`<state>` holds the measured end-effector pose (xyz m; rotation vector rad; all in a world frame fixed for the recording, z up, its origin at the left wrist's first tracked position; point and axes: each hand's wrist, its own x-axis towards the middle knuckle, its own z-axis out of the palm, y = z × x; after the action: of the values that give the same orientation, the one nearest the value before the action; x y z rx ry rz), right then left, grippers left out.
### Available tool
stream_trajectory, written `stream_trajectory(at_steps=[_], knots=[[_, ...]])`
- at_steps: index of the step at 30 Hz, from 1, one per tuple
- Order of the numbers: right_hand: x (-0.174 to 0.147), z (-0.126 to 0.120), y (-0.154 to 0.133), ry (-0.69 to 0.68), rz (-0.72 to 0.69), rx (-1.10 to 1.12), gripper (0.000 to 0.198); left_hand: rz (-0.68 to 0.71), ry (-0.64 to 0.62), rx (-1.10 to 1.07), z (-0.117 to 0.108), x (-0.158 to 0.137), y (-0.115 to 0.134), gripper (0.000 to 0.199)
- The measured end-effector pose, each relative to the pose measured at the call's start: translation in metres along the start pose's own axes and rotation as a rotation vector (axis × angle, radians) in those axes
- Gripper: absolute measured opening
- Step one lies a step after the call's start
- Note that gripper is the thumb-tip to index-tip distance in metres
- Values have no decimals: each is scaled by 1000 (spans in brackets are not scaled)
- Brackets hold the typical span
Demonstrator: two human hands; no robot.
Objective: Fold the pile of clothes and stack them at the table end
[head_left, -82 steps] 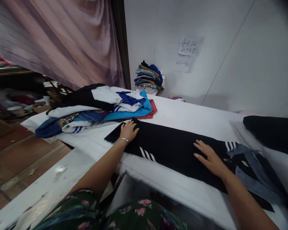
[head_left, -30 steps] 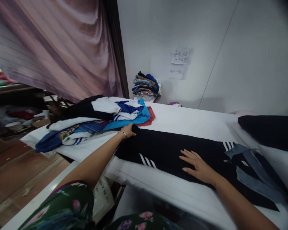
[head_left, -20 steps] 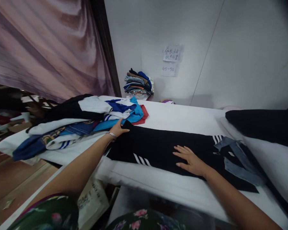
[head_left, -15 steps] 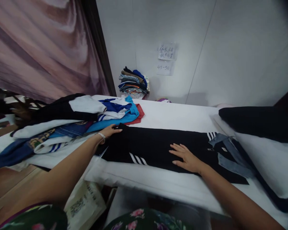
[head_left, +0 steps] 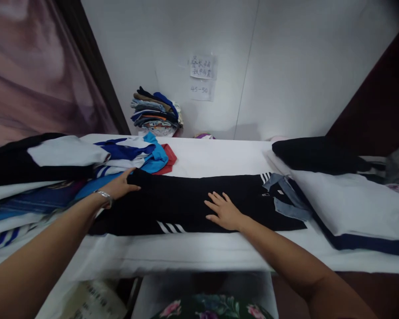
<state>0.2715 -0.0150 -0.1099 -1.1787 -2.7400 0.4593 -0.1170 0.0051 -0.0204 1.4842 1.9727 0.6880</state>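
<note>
A black top with white stripes lies spread lengthwise along the white table. At its right end are grey-blue collar-like strips, a small pale label and a little metal-looking piece. My left hand, a silver bracelet on its wrist, touches the top's left part with thumb and index finger apart; its other fingers are partly hidden. My right hand rests flat on the middle of the top, fingers spread.
Left of the top lies a loose heap of clothes. On the right are stacked garments, white and black. A folded pile stands at the back by the wall, below handwritten paper signs. A printed bag sits below the table.
The camera view has turned to the right. The black top's near left part now reaches further left and its near edge lies straighter. Both hands remain on the top.
</note>
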Motion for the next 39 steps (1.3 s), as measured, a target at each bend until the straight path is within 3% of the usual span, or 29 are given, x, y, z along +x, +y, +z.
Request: stream_trajectory(at_steps=[3,8,12,15,19,23,27,33,39], knots=[[0,6,3,-8,-3,36,62,-37,-29,-97,-11,-4,25,93],[2,-2,1,84,37,324,67,69,-22,-69,-21,-18,92,88],[10,-14,-16,293,56,780,66,181,-102,10,-11,-27,157,90],[14,-27,-30,391,71,1217,66,317,-111,131,10,-28,205,92],[12,-44,-36,524,50,1636,59,396,-181,194,55,-31,262,90],[-3,-53,-23,631,30,1836,45,418,-268,185,115,-39,305,95],[-30,-56,5,788,90,1953,49,470,-316,196,176,-44,333,96],[-76,-58,48,942,248,2036,53,440,-371,54,256,-45,350,92],[-105,-59,81,909,289,2041,57,446,-558,-112,310,-52,345,83]])
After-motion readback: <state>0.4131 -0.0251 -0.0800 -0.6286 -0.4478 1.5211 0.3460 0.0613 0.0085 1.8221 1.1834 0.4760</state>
